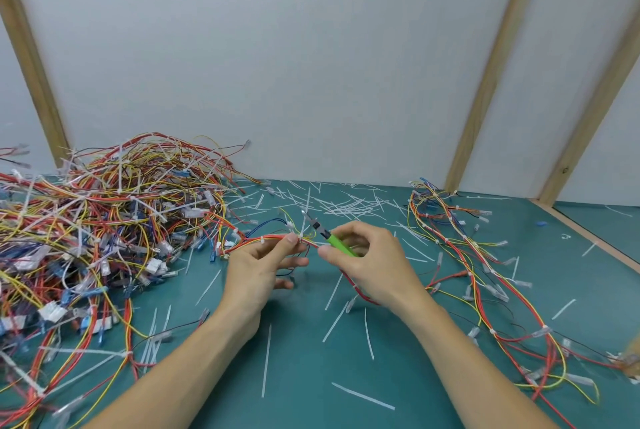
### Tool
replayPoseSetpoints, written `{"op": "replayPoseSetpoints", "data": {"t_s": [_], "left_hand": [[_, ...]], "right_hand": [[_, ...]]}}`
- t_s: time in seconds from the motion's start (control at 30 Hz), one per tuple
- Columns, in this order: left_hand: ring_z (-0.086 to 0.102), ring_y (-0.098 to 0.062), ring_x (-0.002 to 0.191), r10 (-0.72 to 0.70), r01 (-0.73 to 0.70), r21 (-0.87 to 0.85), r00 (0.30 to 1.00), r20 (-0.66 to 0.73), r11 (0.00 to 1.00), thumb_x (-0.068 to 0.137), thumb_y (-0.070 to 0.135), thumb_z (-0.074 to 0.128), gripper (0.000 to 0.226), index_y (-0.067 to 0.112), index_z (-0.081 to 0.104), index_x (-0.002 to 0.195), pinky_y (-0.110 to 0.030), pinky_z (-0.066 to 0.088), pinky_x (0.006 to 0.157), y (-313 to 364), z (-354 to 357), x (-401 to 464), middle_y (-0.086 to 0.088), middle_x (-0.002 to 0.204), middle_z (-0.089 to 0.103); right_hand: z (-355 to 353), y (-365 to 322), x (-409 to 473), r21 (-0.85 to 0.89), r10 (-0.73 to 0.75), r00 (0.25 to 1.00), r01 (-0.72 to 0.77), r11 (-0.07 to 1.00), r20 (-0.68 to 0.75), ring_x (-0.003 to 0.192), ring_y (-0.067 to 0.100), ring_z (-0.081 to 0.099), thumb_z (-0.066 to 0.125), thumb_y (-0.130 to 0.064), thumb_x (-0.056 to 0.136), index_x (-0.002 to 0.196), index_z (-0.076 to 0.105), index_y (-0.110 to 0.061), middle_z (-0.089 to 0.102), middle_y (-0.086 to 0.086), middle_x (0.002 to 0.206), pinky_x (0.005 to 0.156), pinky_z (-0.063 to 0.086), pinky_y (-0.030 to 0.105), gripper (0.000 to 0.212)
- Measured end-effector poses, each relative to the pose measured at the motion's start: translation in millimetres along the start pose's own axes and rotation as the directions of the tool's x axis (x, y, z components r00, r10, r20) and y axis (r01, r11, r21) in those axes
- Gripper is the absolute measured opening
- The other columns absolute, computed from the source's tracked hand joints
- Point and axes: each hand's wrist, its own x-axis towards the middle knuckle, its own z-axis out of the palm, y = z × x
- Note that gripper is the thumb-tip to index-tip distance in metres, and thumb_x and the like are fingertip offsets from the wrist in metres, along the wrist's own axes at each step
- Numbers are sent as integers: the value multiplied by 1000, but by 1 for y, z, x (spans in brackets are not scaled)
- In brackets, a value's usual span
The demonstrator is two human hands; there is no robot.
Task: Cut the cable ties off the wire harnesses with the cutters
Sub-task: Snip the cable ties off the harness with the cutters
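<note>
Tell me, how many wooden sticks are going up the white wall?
3. One wooden strip leans at the far left, one stands right of the middle, and one is at the far right edge. More may lie outside the view.

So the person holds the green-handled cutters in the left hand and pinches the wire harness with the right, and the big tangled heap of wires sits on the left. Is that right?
Not quite: the hands are swapped. The head view shows the right hand gripping the green-handled cutters, while the left hand pinches the wire harness. The big tangled heap of wires does sit on the left.
</note>
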Motion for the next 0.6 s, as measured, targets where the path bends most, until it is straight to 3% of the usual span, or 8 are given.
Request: {"op": "replayPoseSetpoints", "data": {"t_s": [0.13,0.33,0.6], "left_hand": [[77,-20,82,74,-75,59,997,7,995,94,23,68,13,10,72,95,-21,53,49,0,-1,0,-4,93,79],[77,-18,77,169,-167,111,986,-4,980,95,15,67,5,14,70,90,-20,52,50,0,-5,3,-2,87,79],[76,-14,76,220,-219,180,975,17,959,94,11,68,7,14,70,89,-17,50,50,-4,-6,5,2,82,79]], "right_hand": [[-13,2,2,-111,-20,999,24,993,34,78,3,69,83,-56,72,85,73,-32,75,-17,81,82,57,33,30],[-22,0,1,-250,-63,997,73,966,46,89,-2,70,79,-60,66,88,72,-37,74,-25,87,89,57,38,33],[-20,-3,0,-362,-145,989,146,921,30,87,-2,68,69,-68,66,92,71,-38,72,-25,87,85,56,34,39]]}}
